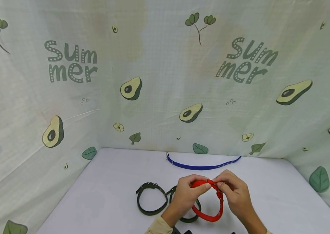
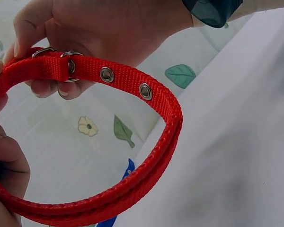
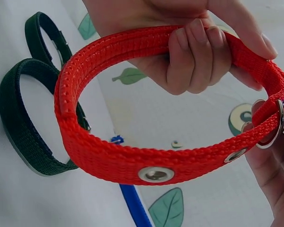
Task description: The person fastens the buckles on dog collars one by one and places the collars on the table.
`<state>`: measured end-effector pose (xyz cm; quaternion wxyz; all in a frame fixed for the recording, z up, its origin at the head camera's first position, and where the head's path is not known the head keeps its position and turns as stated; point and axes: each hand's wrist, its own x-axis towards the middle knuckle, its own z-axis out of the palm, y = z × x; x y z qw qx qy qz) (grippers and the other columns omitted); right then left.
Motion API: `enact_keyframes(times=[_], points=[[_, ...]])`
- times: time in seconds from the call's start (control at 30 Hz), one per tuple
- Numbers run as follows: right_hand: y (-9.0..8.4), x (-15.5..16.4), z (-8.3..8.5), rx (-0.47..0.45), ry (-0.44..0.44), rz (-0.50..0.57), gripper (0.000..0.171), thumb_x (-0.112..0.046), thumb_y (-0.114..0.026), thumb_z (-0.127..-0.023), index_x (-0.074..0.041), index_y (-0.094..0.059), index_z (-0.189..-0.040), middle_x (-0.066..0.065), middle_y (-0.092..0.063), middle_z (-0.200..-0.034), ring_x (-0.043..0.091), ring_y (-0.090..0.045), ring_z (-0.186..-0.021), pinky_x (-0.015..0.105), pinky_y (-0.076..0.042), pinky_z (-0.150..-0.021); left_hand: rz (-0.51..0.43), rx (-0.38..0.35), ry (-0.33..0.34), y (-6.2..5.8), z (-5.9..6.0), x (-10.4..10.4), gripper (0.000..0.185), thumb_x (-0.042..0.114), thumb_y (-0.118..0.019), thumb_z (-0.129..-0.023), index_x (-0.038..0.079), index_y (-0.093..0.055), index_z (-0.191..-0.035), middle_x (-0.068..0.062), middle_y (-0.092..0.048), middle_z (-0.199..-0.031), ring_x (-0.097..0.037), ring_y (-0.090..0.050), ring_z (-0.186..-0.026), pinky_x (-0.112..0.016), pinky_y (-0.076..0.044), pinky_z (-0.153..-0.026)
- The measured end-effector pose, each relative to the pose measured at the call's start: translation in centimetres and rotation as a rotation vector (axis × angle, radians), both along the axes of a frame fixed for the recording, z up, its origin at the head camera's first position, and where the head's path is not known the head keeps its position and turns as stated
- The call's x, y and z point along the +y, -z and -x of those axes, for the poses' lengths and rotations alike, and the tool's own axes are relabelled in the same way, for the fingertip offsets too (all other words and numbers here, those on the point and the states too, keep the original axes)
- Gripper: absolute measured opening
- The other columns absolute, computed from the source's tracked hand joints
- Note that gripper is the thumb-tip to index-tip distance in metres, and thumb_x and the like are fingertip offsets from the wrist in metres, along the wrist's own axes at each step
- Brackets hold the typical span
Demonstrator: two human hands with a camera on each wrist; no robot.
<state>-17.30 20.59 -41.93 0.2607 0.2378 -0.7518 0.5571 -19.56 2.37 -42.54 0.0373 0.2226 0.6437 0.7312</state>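
Note:
A red webbing collar (image 1: 208, 217), closed into a loop with metal eyelets, is held above the white table (image 1: 109, 182) by both hands. My left hand (image 1: 189, 192) curls its fingers round the strap's top left; in the right wrist view the left hand (image 3: 194, 56) wraps the strap from above. My right hand (image 1: 232, 191) pinches the collar at its metal ring and buckle (image 2: 68, 66); in the left wrist view the right hand (image 2: 109, 23) shows above the red collar (image 2: 132, 82).
Two dark green collars (image 1: 151, 202) (image 1: 186, 218) lie looped on the table, left of and under the hands. A blue collar (image 1: 203, 167) lies stretched out flat near the back. Avocado-print cloth walls (image 1: 165, 81) enclose three sides.

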Motion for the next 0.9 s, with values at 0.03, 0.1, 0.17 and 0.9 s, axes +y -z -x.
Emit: enact_keyframes(times=[0.03,0.1,0.17,0.9], points=[[-0.02,-0.01,-0.02,0.000,0.002,-0.005,0.033,0.018,-0.051,-0.091,-0.010,-0.069,-0.093,0.002,-0.059,-0.083,0.017,-0.057,-0.062,0.029,-0.052,-0.053,0.001,0.000,0.000,0.00,0.00,0.01,0.020,0.019,-0.074,-0.091,0.006,-0.075,-0.107,-0.001,-0.073,-0.095,-0.013,-0.066,-0.086,-0.024,-0.055,-0.077],[-0.10,-0.02,-0.06,-0.007,0.006,-0.012,0.034,0.018,-0.051,-0.091,-0.011,-0.069,-0.092,0.002,-0.059,-0.083,0.017,-0.057,-0.062,0.029,-0.052,-0.053,0.000,0.001,-0.001,0.00,0.01,0.05,0.021,0.019,-0.074,-0.091,0.006,-0.075,-0.107,-0.001,-0.073,-0.095,-0.013,-0.066,-0.086,-0.024,-0.056,-0.077],[-0.10,0.02,-0.06,-0.012,0.010,-0.022,0.035,0.018,-0.051,-0.091,-0.012,-0.069,-0.092,0.001,-0.059,-0.083,0.016,-0.057,-0.062,0.029,-0.052,-0.053,-0.001,0.000,-0.003,0.04,0.03,0.09,0.021,0.019,-0.074,-0.091,0.007,-0.075,-0.108,-0.001,-0.073,-0.096,-0.013,-0.067,-0.087,-0.024,-0.056,-0.077],[0.71,-0.41,0.10,-0.028,0.084,-0.091,0.031,0.009,-0.060,-0.093,-0.016,-0.075,-0.104,-0.004,-0.060,-0.090,0.014,-0.058,-0.070,0.027,-0.054,-0.056,0.024,-0.048,-0.068,0.48,0.37,0.33,0.021,0.023,-0.075,-0.091,0.012,-0.074,-0.109,0.000,-0.071,-0.101,-0.016,-0.065,-0.089,-0.024,-0.056,-0.077]])
